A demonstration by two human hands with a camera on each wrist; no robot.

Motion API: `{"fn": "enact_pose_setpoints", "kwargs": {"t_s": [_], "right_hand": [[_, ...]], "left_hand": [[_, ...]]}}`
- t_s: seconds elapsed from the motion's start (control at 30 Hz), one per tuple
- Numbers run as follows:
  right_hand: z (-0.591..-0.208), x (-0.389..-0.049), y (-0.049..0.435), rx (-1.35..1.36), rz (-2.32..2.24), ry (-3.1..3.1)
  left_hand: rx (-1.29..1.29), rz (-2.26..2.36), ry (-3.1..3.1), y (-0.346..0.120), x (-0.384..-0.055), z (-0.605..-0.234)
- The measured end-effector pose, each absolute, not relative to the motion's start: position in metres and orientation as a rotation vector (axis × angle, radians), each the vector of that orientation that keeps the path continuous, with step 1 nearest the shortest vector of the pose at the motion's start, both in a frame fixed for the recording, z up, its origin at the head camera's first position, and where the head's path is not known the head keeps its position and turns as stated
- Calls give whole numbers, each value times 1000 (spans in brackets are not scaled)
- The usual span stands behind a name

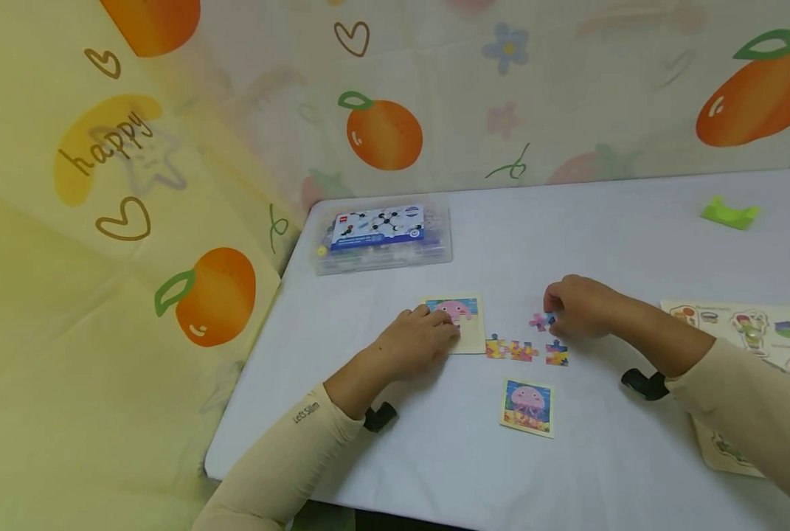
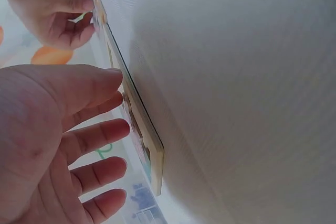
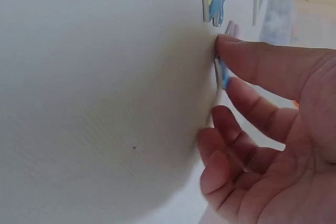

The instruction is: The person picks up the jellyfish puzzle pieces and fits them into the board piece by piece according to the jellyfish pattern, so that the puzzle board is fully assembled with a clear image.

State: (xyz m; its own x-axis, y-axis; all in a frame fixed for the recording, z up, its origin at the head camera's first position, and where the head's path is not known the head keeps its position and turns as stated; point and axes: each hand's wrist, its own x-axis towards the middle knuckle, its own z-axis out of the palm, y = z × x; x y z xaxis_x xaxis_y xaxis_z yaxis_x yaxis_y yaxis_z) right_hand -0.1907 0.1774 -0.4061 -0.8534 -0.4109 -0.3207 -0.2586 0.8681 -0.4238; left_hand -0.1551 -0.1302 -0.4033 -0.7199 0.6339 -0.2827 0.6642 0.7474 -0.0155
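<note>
Blue puzzle piece point(image 3: 224, 72) was pinched in right hand point(image 1: 583, 306), right of wooden tray point(image 1: 472, 341). Left hand point(image 1: 416, 343) was held at tray, fingers loosely spread, prob for steadying. Loose pieces point(image 1: 522, 352) were lined up close, easy grabbing presumably.

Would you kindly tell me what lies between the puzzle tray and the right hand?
In the head view, a pink puzzle piece lies between the puzzle tray and the right hand, close to the hand; three more pieces form a row nearer the person.
</note>
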Motion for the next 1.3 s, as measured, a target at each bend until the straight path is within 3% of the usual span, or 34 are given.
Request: {"fn": "enact_pose_setpoints", "kwargs": {"t_s": [0.27,0.83,1.3], "right_hand": [[-406,-188,158,-479,-636,2698],[-406,-191,84,-922,-467,2745],[-409,-193,81,-819,-415,2777]], "left_hand": [[1003,-148,2688,-131,-155,-404],[1034,-184,2722,-133,-157,-407],[991,-288,2736,-129,-157,-403]]}}
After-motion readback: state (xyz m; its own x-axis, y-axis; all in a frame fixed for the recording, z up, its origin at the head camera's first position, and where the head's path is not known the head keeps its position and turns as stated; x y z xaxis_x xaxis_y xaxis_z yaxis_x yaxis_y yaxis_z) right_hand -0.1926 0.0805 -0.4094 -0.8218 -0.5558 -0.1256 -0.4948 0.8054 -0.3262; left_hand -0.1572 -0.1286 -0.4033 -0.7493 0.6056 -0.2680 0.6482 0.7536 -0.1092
